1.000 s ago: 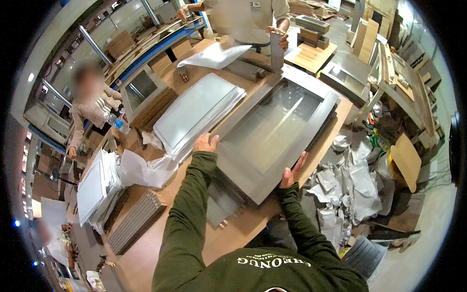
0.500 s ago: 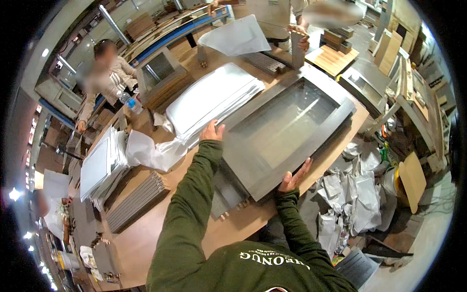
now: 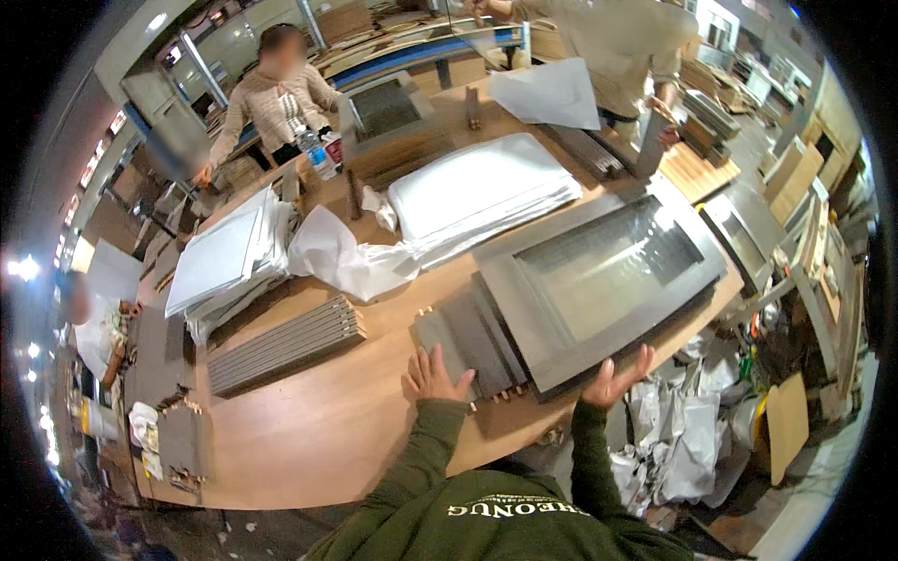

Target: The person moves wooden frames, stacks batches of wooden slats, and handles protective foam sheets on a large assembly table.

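A grey framed panel with a glass pane (image 3: 552,351) lies at the right of the table, stacked on other grey pieces. Grey wooden boards with dowel pegs at their ends (image 3: 458,332) stick out from under its left side. My left hand (image 3: 435,376) is at the near left end of these boards, fingers spread and grasping nothing. Beside the panel's near edge is my right hand (image 3: 615,378), its fingers stretched out; whether it touches the edge I cannot tell.
White sheets (image 3: 486,192) lie stacked behind the panel, with another pile (image 3: 220,243) at left. Grey strips (image 3: 285,351) rest on the wooden table (image 3: 309,439). Crumpled paper (image 3: 687,430) covers the floor at right. Two co-workers stand across the table; a bottle (image 3: 315,154) is near one.
My left hand has left the panel's far left corner and come nearer, down to the pegged boards. My right hand stays by the near edge. The view has shifted left.
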Demonstrator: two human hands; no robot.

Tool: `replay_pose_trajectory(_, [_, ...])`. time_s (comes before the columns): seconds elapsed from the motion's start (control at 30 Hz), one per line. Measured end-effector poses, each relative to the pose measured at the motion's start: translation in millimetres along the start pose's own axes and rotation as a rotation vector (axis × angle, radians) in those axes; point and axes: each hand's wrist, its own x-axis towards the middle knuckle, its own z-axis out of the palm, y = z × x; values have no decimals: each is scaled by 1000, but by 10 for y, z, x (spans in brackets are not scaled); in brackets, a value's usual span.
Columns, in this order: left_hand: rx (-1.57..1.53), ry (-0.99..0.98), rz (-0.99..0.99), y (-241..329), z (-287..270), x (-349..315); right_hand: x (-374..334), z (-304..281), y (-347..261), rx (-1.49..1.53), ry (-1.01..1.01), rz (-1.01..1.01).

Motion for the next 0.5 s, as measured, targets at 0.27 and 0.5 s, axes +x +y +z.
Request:
replay_pose_trajectory(0.27, [48, -72, 3, -340, -304, 103, -555, 466, -1159, -51, -1032, -310])
replay_pose_trajectory(0.5, [20, -113, -85, -93, -366, 83, -679, 740, -912, -431, -1392, -4])
